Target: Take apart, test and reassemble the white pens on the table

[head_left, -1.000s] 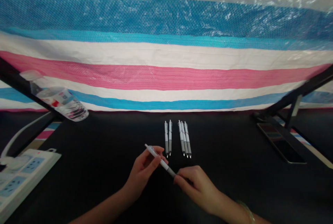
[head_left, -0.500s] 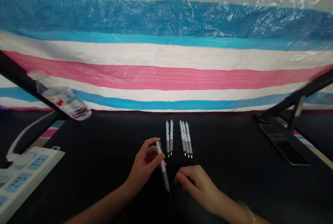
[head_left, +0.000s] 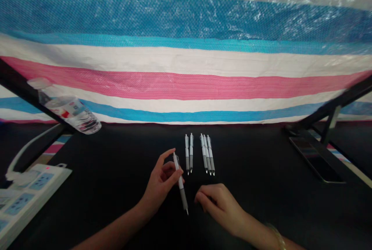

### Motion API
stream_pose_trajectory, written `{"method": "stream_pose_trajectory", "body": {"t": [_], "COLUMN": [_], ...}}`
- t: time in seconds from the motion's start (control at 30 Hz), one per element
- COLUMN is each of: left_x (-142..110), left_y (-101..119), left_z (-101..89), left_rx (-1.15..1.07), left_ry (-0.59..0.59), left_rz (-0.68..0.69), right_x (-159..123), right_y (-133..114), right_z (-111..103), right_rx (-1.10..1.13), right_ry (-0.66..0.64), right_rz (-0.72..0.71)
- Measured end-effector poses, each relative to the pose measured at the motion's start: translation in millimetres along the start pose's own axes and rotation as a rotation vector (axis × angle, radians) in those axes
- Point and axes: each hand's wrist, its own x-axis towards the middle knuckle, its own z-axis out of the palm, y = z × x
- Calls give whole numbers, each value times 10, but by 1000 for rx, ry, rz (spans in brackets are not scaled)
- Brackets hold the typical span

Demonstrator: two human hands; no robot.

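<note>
A white pen with a grey grip (head_left: 181,185) is held in my left hand (head_left: 162,178), pinched between the thumb and the curled fingers. It slants, with its tip down and to the right. The tip of my left index finger touches the push button at the pen's top end. My right hand (head_left: 219,205) rests on the table in a loose fist just right of that pen, its fingertips partly hidden. Beyond the hands lie matching pens in two groups: a pair (head_left: 189,155) on the left and three side by side (head_left: 207,155) on the right.
On the black table (head_left: 116,164), a power strip (head_left: 37,192) with a plugged-in cable sits at the left. A clear water bottle (head_left: 74,112) stands behind it. A dark phone (head_left: 316,160) lies at the right. Striped plastic sheeting (head_left: 186,87) hangs at the back.
The pen in my left hand has shifted slightly up and left. My left index finger has risen along with the pen's button end. My right hand and the lying pens stay put.
</note>
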Motion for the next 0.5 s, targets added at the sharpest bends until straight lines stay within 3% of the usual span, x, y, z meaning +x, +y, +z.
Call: {"method": "stream_pose_trajectory", "body": {"t": [0.5], "left_x": [10], "left_y": [-2], "left_z": [-15], "left_rx": [1], "left_ry": [-73], "left_rz": [-34], "right_x": [-2], "right_y": [-23], "right_z": [-8], "right_rx": [-3], "right_ry": [-10], "right_rz": [15]}}
